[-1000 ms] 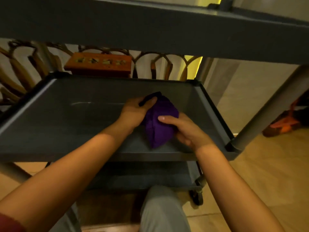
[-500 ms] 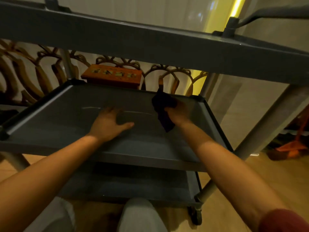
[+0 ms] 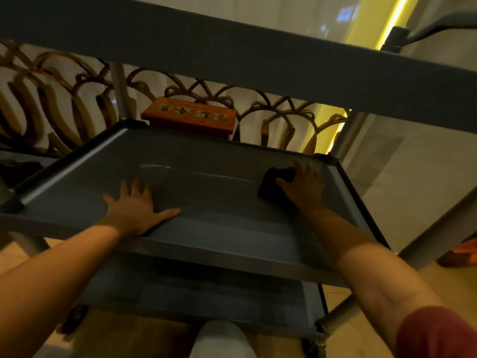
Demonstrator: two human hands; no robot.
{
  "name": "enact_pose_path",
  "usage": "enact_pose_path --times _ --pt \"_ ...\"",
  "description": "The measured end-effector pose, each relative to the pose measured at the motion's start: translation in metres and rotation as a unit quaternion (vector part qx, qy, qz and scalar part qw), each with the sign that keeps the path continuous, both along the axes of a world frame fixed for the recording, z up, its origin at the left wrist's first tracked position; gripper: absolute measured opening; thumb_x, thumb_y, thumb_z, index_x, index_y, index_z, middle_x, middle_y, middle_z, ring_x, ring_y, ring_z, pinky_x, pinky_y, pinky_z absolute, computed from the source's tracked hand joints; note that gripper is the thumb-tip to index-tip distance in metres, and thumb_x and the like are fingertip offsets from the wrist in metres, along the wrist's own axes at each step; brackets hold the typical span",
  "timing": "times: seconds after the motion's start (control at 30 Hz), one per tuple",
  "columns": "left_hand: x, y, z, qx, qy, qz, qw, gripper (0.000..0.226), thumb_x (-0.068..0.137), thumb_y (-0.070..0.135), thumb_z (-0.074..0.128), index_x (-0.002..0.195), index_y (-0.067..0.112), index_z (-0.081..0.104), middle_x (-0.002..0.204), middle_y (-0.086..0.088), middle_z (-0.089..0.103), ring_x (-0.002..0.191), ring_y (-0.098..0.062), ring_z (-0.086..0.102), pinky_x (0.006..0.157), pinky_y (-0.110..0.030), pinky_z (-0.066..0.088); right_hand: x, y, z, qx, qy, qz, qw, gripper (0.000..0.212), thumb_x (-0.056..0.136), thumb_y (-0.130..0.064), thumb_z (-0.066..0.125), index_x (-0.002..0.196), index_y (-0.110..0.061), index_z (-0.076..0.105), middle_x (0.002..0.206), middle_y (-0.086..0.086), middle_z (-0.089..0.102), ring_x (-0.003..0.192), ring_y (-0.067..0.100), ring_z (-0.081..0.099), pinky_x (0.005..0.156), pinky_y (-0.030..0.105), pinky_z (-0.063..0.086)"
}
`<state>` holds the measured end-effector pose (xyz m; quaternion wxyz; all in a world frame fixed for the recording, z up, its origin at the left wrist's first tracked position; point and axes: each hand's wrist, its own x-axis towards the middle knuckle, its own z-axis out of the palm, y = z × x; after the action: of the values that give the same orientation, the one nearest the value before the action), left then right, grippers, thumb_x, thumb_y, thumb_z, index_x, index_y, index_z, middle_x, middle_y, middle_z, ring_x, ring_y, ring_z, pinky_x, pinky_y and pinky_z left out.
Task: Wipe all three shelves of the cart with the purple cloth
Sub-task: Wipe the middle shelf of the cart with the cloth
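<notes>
A grey three-shelf cart fills the view. Its middle shelf [image 3: 219, 228] lies in front of me, the top shelf [image 3: 232, 55] crosses overhead, and the bottom shelf [image 3: 206, 290] shows below. My right hand [image 3: 304, 187] presses the purple cloth [image 3: 271, 182], dark in the shadow, flat onto the middle shelf near its far right corner. Most of the cloth is under my palm and fingers. My left hand [image 3: 136, 205] rests flat on the same shelf at the left, fingers spread, holding nothing.
A carved wooden screen [image 3: 51, 107] and an orange wooden box [image 3: 191, 116] stand behind the cart. Cart posts [image 3: 121, 91] rise at the corners. A wheel [image 3: 313, 347] sits at the lower right. My knee [image 3: 219, 339] is under the cart's front edge.
My right hand has carried the cloth from the shelf's middle to its far right corner. My left hand let go of it and now lies flat at the left.
</notes>
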<state>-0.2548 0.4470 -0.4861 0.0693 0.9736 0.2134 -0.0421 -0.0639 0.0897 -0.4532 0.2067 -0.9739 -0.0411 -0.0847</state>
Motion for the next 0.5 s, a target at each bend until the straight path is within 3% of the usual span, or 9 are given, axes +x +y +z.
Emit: enact_pose_path --times 0.1,0.23,0.33,0.4,0.5 --pt "0.012 -0.01 0.0 -0.008 0.029 -0.008 1.0 0.138 0.049 0.104 0.009 0.159 0.022 0.015 0.169 -0.008 0.002 0.154 -0.036 -0.001 0.114 -0.075 0.008 0.011 0.004 -0.009 0.046 0.046 -0.021 0.998 0.064 0.092 -0.038 0.067 0.149 -0.027 0.041 0.151 0.016 0.045 0.135 0.038 0.047 0.11 0.059 0.04" --pt "0.02 -0.019 -0.004 -0.033 0.022 -0.004 0.999 0.136 0.05 0.108 0.005 0.158 0.026 0.02 0.168 -0.006 0.011 0.154 -0.033 0.003 0.114 -0.075 0.003 0.012 0.002 -0.012 -0.009 -0.012 0.046 0.999 0.049 0.099 -0.023 0.061 0.146 -0.023 0.048 0.142 0.012 0.056 0.127 0.031 0.056 0.106 0.046 0.047" --pt "0.02 -0.01 -0.003 -0.032 0.027 -0.019 0.999 0.138 0.049 0.109 0.005 0.157 0.026 0.022 0.167 -0.004 0.016 0.154 -0.033 0.008 0.115 -0.073 0.008 0.032 -0.026 -0.001 0.04 -0.044 -0.034 0.998 0.035 0.102 -0.018 0.054 0.137 -0.014 0.056 0.135 0.015 0.059 0.124 0.03 0.058 0.108 0.046 0.046" --pt "0.018 0.003 -0.003 -0.014 0.054 -0.035 0.998 0.142 0.044 0.111 0.006 0.159 0.028 0.012 0.169 -0.002 0.009 0.154 -0.031 0.004 0.116 -0.071 0.009 0.04 -0.042 -0.001 0.064 -0.008 -0.095 0.993 0.039 0.102 -0.02 0.054 0.14 -0.011 0.051 0.139 0.018 0.055 0.127 0.033 0.054 0.11 0.049 0.043" --pt "0.014 0.012 -0.011 0.009 0.102 -0.049 0.994 0.145 0.039 0.111 0.002 0.159 0.03 -0.007 0.169 -0.001 -0.009 0.155 -0.029 -0.009 0.117 -0.07 0.001 0.036 -0.03 -0.012 0.098 -0.003 -0.095 0.991 0.045 0.099 -0.015 0.057 0.143 -0.012 0.048 0.145 0.016 0.052 0.134 0.032 0.05 0.114 0.05 0.039"
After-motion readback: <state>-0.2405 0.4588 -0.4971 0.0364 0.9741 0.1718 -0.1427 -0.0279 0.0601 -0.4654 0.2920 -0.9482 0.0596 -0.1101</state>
